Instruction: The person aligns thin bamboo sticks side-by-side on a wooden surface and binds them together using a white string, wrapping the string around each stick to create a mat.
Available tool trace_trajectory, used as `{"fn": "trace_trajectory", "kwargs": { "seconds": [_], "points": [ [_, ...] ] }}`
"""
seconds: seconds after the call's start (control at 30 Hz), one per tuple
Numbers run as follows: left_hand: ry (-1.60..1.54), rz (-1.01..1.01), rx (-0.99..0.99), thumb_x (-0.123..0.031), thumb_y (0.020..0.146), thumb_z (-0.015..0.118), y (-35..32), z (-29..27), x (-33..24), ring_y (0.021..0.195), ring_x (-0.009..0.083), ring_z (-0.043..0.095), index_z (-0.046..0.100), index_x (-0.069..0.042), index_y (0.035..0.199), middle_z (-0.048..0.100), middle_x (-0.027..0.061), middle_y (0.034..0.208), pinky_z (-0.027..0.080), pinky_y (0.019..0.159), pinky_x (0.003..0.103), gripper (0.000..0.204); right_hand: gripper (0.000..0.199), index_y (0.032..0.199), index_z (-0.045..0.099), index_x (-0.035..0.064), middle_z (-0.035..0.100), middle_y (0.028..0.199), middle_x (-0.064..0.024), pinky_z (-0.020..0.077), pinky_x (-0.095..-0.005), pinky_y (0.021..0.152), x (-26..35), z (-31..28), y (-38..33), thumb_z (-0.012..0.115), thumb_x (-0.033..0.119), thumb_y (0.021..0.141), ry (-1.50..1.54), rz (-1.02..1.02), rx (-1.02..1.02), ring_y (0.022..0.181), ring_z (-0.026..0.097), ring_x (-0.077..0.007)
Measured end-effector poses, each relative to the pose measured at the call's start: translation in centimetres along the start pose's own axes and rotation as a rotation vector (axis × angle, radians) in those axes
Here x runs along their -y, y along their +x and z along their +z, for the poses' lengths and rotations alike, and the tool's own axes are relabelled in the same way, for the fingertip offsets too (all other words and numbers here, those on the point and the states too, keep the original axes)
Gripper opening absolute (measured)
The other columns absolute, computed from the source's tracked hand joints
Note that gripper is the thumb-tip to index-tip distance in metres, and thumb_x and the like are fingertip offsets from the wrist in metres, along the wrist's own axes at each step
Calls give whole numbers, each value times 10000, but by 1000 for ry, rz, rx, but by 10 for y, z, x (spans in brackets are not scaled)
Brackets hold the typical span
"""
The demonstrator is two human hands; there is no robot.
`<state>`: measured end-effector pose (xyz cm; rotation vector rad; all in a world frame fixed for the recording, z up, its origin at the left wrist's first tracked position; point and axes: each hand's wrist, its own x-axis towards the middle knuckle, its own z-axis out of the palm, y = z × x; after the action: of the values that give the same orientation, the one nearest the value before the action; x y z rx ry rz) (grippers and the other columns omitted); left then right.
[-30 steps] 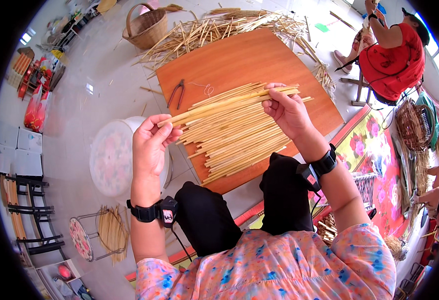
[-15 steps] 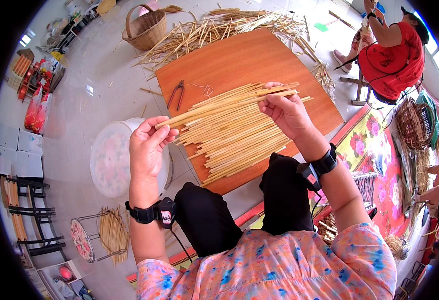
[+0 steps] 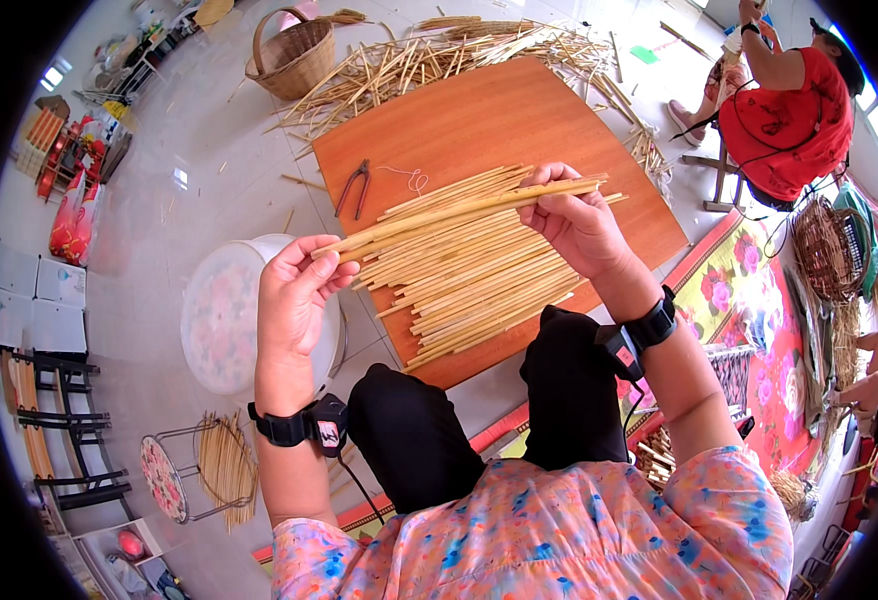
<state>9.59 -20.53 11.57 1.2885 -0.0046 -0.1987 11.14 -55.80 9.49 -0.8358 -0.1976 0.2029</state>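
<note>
Straw-coloured stalks (image 3: 459,208), a small bundle held lengthwise, stretch between my two hands above the table. My left hand (image 3: 301,283) pinches their left end between thumb and fingers. Near the right end, my right hand (image 3: 571,222) grips them, its fingers closed around the stalks. Below lies a row of similar cut stalks (image 3: 479,285), side by side on the orange-brown wooden table (image 3: 469,115). Pliers (image 3: 355,190) with dark red handles rest on the table to the left of the row, beside a thin pale string (image 3: 417,182).
Loose stalks (image 3: 429,65) are heaped on the floor beyond the table, next to a wicker basket (image 3: 294,58). A round white lidded tub (image 3: 221,320) stands left of the table. A person in red (image 3: 789,125) sits at far right, near a floral mat (image 3: 759,370).
The right end of the held stalks has shifted slightly, and my right fingers have changed their hold a little. My left hand stays nearly in place.
</note>
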Motion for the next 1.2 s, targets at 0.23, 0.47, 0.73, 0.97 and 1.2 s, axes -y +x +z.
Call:
{"fn": "trace_trajectory", "kwargs": {
  "seconds": [0.23,0.47,0.73,0.97,1.2],
  "points": [
    [28,6,-5,-51,942,670,0,3,-1,841,181,721,655,21,1112,723,110,973,584,778,291,185,115,1097,592,65,634,975,-31,548,-311,854,-1,-5,1,601,67,982,47,11,-11,898,663,-166],
    [12,11,-12,-59,958,642,-2,8,-2,870,178,715,638,23,1148,706,103,1012,579,800,287,206,107,1096,601,78,657,959,-24,553,-307,827,-5,-14,2,608,129,1002,-12,15,-76,874,679,-153],
    [68,-11,-62,-133,968,665,2,17,2,832,165,711,651,-18,1155,719,92,957,569,773,280,220,86,1067,608,53,662,911,-42,577,-292,775,-9,-20,6,601,99,994,17,21,-151,818,688,-152],
    [30,75,-24,-132,970,671,10,17,11,807,150,701,660,-21,1152,724,82,942,566,761,278,213,82,1059,607,50,658,898,-57,582,-291,771,-9,-25,0,576,99,1001,64,61,-143,818,684,-164],
    [35,32,-5,-88,954,678,22,12,27,807,145,706,673,-12,1123,719,69,901,577,759,276,185,127,1077,617,29,667,914,-66,593,-293,779,-8,-37,-11,561,120,1010,88,161,-200,829,686,-178]
  ]
}}
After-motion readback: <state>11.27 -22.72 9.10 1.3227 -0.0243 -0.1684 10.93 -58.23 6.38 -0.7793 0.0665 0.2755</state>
